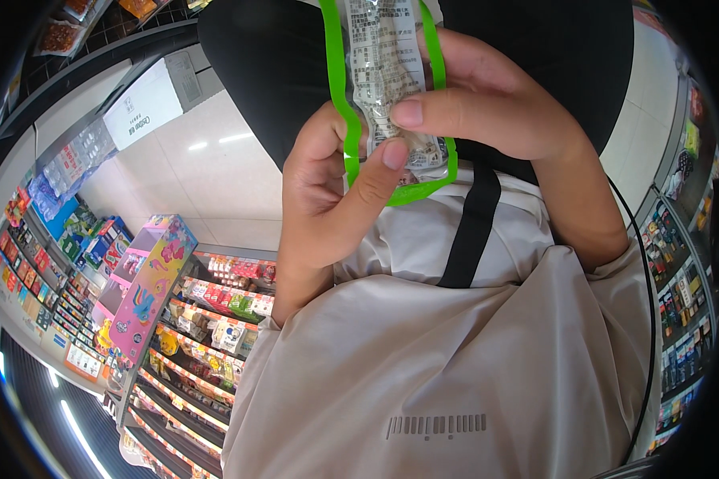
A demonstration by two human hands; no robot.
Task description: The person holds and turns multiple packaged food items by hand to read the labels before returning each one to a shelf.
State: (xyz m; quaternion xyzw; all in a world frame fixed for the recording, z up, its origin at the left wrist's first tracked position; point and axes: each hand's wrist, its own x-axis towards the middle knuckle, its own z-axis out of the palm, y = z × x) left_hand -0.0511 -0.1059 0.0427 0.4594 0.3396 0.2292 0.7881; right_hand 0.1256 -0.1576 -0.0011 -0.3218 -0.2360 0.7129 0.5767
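A clear packet [379, 68] with a bright green border is up in both hands, over the person's lap; no worktop or shelf carries it. The left hand [323, 180] grips its left edge near the lower corner, thumb pressed on the front and fingers curled behind; the right hand [495, 100] clamps it from the right edge, thumb laid across the front a little higher than the other thumb, fingers at the back. The two thumbs are near each other, with a narrow strip of printed film between them. As for how far things have come, the packet is in hand, its printed face toward the wearer, and its green bottom edge looks whole, with no tear in the part that shows. The upper edge runs out of view, so whether it has been opened there cannot be told, and what remains to be done with it is likewise not shown. Below lies a pale garment [423, 343] crossed by a black strap [471, 227]; to the left, a stocked shelf rack [204, 387] stands with a pink display box [148, 291] at its upper left corner.
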